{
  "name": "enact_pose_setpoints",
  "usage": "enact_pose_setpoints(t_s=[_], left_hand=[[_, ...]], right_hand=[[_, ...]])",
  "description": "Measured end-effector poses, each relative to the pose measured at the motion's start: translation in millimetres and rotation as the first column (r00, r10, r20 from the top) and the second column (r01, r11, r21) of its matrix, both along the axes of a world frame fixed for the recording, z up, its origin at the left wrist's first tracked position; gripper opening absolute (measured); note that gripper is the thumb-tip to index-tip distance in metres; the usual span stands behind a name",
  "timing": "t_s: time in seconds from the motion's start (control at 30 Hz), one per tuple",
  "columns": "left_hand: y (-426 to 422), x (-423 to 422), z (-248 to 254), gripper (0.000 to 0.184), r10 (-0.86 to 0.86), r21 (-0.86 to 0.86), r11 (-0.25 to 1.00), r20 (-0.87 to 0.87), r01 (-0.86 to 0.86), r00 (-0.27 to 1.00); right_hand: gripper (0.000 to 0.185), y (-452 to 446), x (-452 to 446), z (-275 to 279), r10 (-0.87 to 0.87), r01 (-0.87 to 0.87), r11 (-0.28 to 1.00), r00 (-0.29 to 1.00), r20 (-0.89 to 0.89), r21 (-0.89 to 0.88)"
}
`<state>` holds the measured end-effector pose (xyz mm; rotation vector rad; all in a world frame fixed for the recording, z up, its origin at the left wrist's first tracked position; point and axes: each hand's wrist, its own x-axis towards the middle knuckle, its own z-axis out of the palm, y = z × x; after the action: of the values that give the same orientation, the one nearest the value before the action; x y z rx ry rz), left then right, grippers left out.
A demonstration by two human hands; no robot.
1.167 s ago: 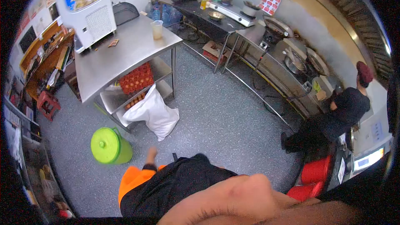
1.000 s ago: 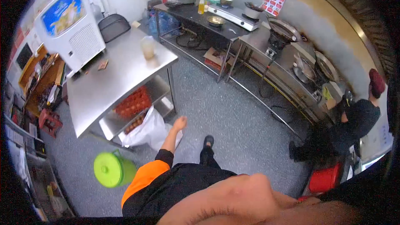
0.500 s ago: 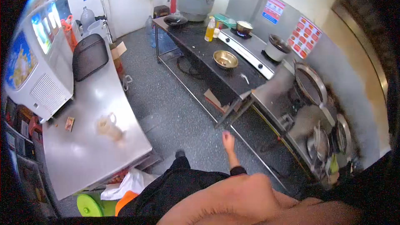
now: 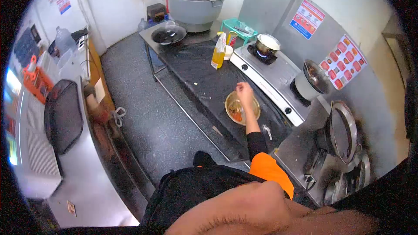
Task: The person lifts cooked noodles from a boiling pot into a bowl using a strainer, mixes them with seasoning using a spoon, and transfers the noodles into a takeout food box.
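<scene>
Bowl [image 4: 234,105], right hand [image 4: 244,91] now over its rim, earlier well apart

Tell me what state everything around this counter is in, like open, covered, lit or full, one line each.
Right hand: over the bowl's far rim; grip unclear
Bowl: uncovered, something orange-brown inside
Big grey cooker: lid on
Bottle: upright, part-filled with yellow liquid
Far burner: appears lit
Small pot: upright on that burner
Door: looks shut
</scene>
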<state>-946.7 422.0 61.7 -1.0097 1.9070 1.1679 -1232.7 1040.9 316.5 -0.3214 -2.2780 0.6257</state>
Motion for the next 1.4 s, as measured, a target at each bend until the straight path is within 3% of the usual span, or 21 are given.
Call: enact_pose_setpoints(t_s=[0.13, 0.2, 0.27, 0.4, 0.47, 0.5, 0.53, 0.6, 0.67, 0.73, 0.87, 0.97, 1.03, 1.07, 1.1, 1.17, 1.2, 1.23, 1.27, 1.33, 1.4], left_hand=[[21, -152, 9, 0.028, 0.02, -0.025, 0.999, -0.126, -0.023, 0.992], [36, -229, 16, 0.027, 0.059, -0.031, 0.997, -0.197, -0.066, 0.979], [52, -296, 27, 0.027, 0.076, -0.026, 0.996, -0.243, -0.085, 0.967], [102, -397, 42, 0.027, -0.018, 0.023, 0.999, -0.243, 0.024, 0.97], [122, -433, 44, 0.027, -0.137, 0.049, 0.988, -0.197, 0.149, 0.971], [134, -451, 45, 0.026, -0.208, 0.064, 0.973, -0.166, 0.221, 0.964], [142, -467, 45, 0.026, -0.277, 0.083, 0.953, -0.138, 0.29, 0.951], [158, -508, 46, 0.026, -0.4, 0.112, 0.906, -0.086, 0.408, 0.912], [169, -551, 49, 0.026, -0.513, 0.157, 0.844, -0.04, 0.512, 0.858], [179, -606, 48, 0.026, -0.619, 0.195, 0.77, -0.008, 0.608, 0.786], [200, -716, 83, 0.026, -0.766, 0.293, 0.641, 0.186, 0.709, 0.615], [229, -794, 156, 0.025, -0.856, 0.385, 0.51, 0.315, 0.769, 0.41], [257, -832, 229, 0.025, -0.927, 0.435, 0.36, 0.265, 0.826, 0.265], [271, -845, 273, 0.025, -0.964, 0.429, 0.263, 0.073, 0.864, 0.258], [275, -861, 319, 0.022, -0.932, 0.399, 0.094, -0.286, 0.912, 0.222], [301, -861, 433, 0.017, -0.764, 0.143, 0.132, -0.615, 0.981, 0.192], [297, -872, 460, 0.02, -0.53, 0.005, 0.14, -0.844, 0.99, 0.079], [298, -887, 488, 0.026, -0.185, -0.204, 0.19, -0.968, 0.96, -0.169], [300, -897, 513, 0.031, 0.097, -0.09, 0.28, -0.988, 0.956, -0.121], [310, -903, 554, 0.031, 0.541, -0.039, 0.426, -0.79, 0.904, -0.289], [324, -891, 589, 0.031, 0.699, -0.124, 0.486, -0.538, 0.865, -0.47]], right_hand=[[0.019, 58, -100, 60, -0.183, 0.21, 0.971, 0.958, -0.219, 0.11], [0.029, 86, -163, 76, -0.33, 0.322, 0.939, 0.942, -0.06, -0.119], [0.04, 113, -224, 85, -0.259, 0.196, 0.833, 0.965, -0.051, -0.517], [0.056, 111, -285, 125, -0.519, 0.497, 0.798, 0.854, 0.029, -0.341], [0.069, 110, -306, 130, -0.498, 0.532, 0.721, 0.843, 0.204, -0.444], [0.069, 97, -310, 148, -0.359, 0.327, 0.416, 0.916, 0.177, -0.848], [0.069, 90, -315, 155, -0.268, 0.052, -0.032, 0.962, 0.058, -0.998], [0.068, 115, -340, 118, -0.268, -0.258, -0.2, 0.942, -0.2, -0.945], [0.036, 137, -360, 97, -0.278, -0.456, -0.3, 0.882, -0.381, -0.838], [0.022, 143, -364, 81, -0.282, -0.505, -0.241, 0.854, -0.438, -0.829], [0.012, 134, -327, 102, -0.544, -0.313, -0.137, 0.817, -0.193, -0.94], [0.016, 143, -290, 114, -0.548, -0.199, -0.156, 0.832, -0.083, -0.968], [0.016, 150, -261, 122, -0.54, -0.193, -0.174, 0.839, -0.071, -0.966], [0.015, 149, -247, 126, -0.477, -0.047, -0.08, 0.879, -0.003, -0.996], [0.015, 152, -236, 133, -0.416, 0.096, 0.026, 0.906, 0.076, -0.995], [0.015, 153, -218, 147, -0.397, 0.237, 0.126, 0.902, 0.17, -0.963], [0.017, 156, -210, 154, -0.374, 0.353, 0.231, 0.892, 0.252, -0.907], [0.017, 162, -200, 159, -0.323, 0.415, 0.321, 0.893, 0.313, -0.852], [0.017, 167, -198, 170, -0.322, 0.422, 0.328, 0.891, 0.32, -0.845], [0.02, 174, -197, 192, -0.376, 0.591, 0.368, 0.801, 0.466, -0.718], [0.02, 181, -193, 203, -0.362, 0.602, 0.429, 0.797, 0.483, -0.674]])
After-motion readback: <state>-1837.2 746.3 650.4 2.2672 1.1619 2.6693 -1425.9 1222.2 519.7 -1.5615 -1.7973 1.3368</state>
